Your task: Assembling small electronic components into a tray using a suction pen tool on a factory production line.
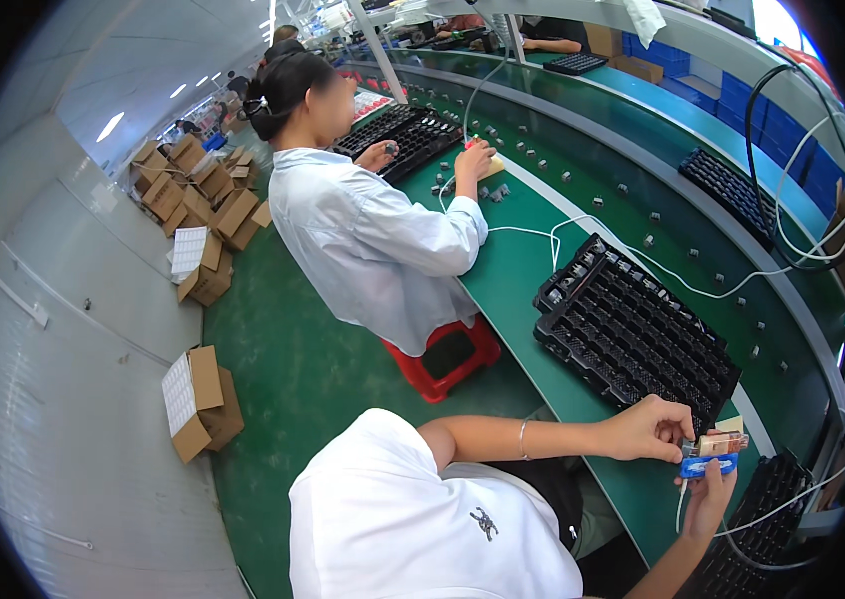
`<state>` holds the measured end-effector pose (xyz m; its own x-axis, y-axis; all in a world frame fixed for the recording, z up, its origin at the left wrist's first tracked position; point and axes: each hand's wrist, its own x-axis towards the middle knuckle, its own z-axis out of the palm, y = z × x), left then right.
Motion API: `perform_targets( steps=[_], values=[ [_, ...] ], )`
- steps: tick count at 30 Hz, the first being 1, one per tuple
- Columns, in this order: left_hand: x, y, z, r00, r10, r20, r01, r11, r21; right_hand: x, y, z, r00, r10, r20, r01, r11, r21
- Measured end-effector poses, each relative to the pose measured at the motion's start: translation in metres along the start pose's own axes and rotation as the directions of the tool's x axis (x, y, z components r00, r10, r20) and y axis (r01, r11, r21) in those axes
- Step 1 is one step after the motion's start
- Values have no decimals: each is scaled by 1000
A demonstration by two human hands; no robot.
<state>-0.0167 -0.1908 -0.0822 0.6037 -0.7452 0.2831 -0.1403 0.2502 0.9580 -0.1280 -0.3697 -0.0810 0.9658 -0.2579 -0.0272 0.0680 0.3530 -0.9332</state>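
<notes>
My right hand (pixel 707 496) grips a blue handheld fixture (pixel 709 466) with a clear, copper-toned block (pixel 722 443) on top. A white cable (pixel 682 504) hangs down from its left end. At that same end my left hand (pixel 654 429) is closed in a pinch on a small grey part (pixel 688 449), which its fingertips partly cover. Just beyond my left hand lies a black compartment tray (pixel 632 324) on the green bench (pixel 517 285); small metallic pieces show in its far row.
Small grey parts (pixel 649 241) sit spaced along the green conveyor (pixel 592 170). At my left a co-worker (pixel 372 220) sits on a red stool (pixel 442 364), hands over the bench. More black trays (pixel 727 190) and loose cables (pixel 802 240) lie on the right. Cardboard boxes (pixel 205 404) stand on the floor.
</notes>
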Motion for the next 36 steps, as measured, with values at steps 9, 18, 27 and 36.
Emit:
perform_targets(
  steps=[9, 18, 27, 36],
  values=[
    [-6, 2, 5, 998, 43, -46, -41, 998, 41, -1, 2, -5, 1000, 16, 7, -17, 1000, 23],
    [-3, -2, 5, 997, 62, -40, -59, 996, 65, -1, 7, -5, 997, -9, -75, 16, 995, 101],
    [4, -3, 7, 1000, 5, 8, -5, 1000, -4, -5, 5, -3, 999, 31, -44, -25, 991, 135],
    [10, -8, 7, 997, -43, 56, 46, 998, -52, -4, 8, -11, 999, 55, 0, -54, 994, 98]
  ],
)
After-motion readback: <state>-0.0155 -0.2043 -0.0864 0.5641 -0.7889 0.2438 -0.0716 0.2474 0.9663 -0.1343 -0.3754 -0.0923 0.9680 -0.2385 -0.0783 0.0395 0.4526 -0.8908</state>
